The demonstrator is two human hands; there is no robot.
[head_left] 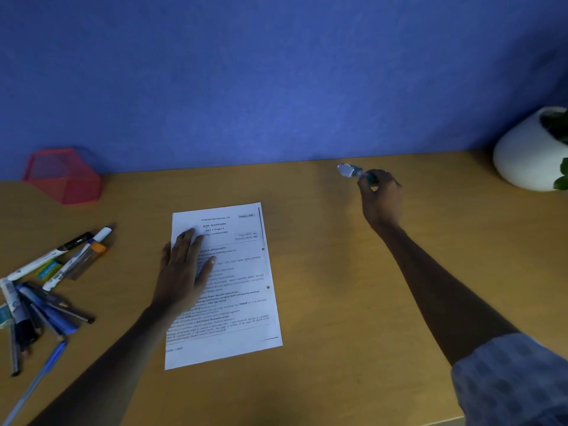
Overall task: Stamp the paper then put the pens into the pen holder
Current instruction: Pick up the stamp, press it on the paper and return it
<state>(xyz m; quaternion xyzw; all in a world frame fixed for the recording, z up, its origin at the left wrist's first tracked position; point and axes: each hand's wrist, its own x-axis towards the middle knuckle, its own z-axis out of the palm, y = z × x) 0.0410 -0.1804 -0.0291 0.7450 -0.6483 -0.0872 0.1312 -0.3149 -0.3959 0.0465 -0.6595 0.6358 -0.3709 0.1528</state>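
An office or study desk: a wooden desktop (322, 272) set against a blue partition wall (276, 72). A printed exam paper (239, 272) lies at centre, a pink mesh pen holder (66, 176) at 10 o'clock, loose pens (46, 287) at 9 o'clock, and a white plant pot (525, 155) at 2 o'clock.

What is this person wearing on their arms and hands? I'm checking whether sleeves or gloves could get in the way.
Both hands are bare: no gloves on the left hand or right hand. The right arm has a blue-grey patterned sleeve pushed up near the elbow. The left forearm is bare as far as the frame shows.
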